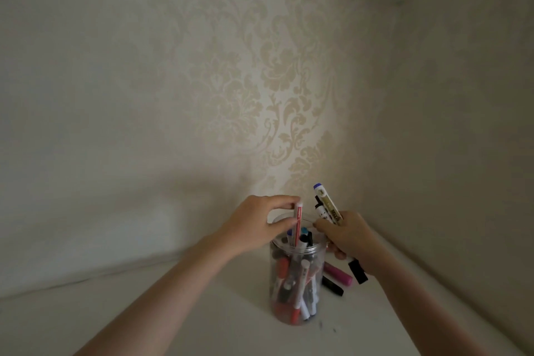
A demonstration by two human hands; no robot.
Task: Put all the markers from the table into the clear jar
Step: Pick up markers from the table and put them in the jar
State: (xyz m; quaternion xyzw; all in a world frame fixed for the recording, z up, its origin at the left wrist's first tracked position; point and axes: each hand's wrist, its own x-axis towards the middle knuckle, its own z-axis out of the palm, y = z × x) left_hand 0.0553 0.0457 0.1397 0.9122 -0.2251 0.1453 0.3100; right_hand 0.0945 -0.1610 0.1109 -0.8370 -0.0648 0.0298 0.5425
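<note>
A clear jar [297, 283] stands upright on the white table [216, 312], packed with several markers. My left hand [260, 224] pinches a red and white marker [297, 220] by its top end, its lower end inside the jar's mouth. Just right of the jar, my right hand [346, 235] grips a bundle of markers [326, 205] that fan upward, one with a blue cap; a black end sticks out below the hand. A pink marker [338, 273] and a black marker [332, 286] lie on the table right of the jar.
The table sits in a corner. A wall with cream floral wallpaper [274, 89] rises close behind the jar, and a side wall [462, 153] closes in on the right. Small dark specks [326, 326] mark the tabletop in front of the jar.
</note>
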